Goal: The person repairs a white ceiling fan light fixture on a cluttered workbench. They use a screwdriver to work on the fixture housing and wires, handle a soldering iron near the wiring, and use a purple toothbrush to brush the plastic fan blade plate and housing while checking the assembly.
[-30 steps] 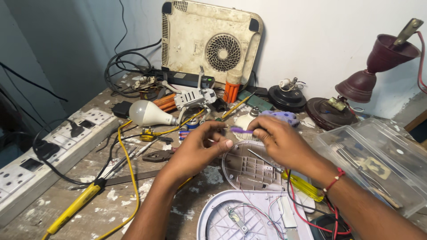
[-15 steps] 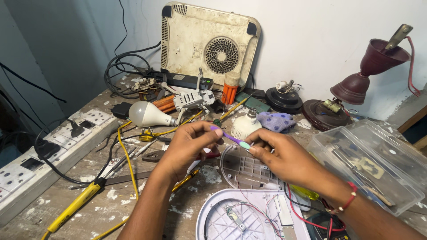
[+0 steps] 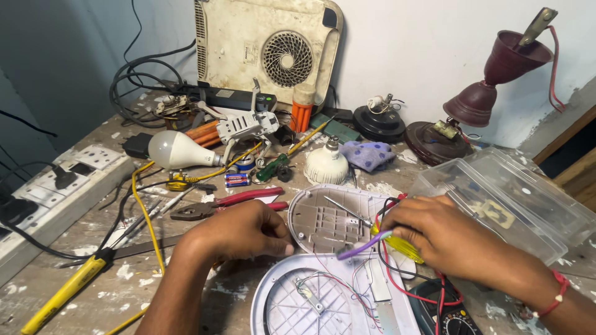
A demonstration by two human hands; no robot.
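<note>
A grey oval plastic cover (image 3: pixel 323 226) lies inside-up in the middle of the bench. Just below it sits a white round housing (image 3: pixel 292 298) with thin wires and a small board. My left hand (image 3: pixel 239 234) rests curled on the bench beside the cover's left edge, thumb at its rim, and nothing shows in it. My right hand (image 3: pixel 450 241) grips a yellow-handled screwdriver (image 3: pixel 398 246) whose metal shaft points up-left into the cover. A thin purple tool (image 3: pixel 361 246) also sticks out from under this hand. Red and black wires loop below it.
A clear plastic box (image 3: pixel 518 205) stands at the right, with a multimeter (image 3: pixel 448 317) at the bottom edge. Red-handled pliers (image 3: pixel 231 201), two white bulbs (image 3: pixel 177 150) (image 3: pixel 327 165), a power strip (image 3: pixel 59 186) and a yellow-handled tool (image 3: pixel 62 296) lie to the left. A fan-vented appliance (image 3: pixel 267 46) leans on the wall.
Both hands were raised together over the cover with the purple tool. They have come down and apart: the left to the bench, the right to the cover's right side with the screwdriver.
</note>
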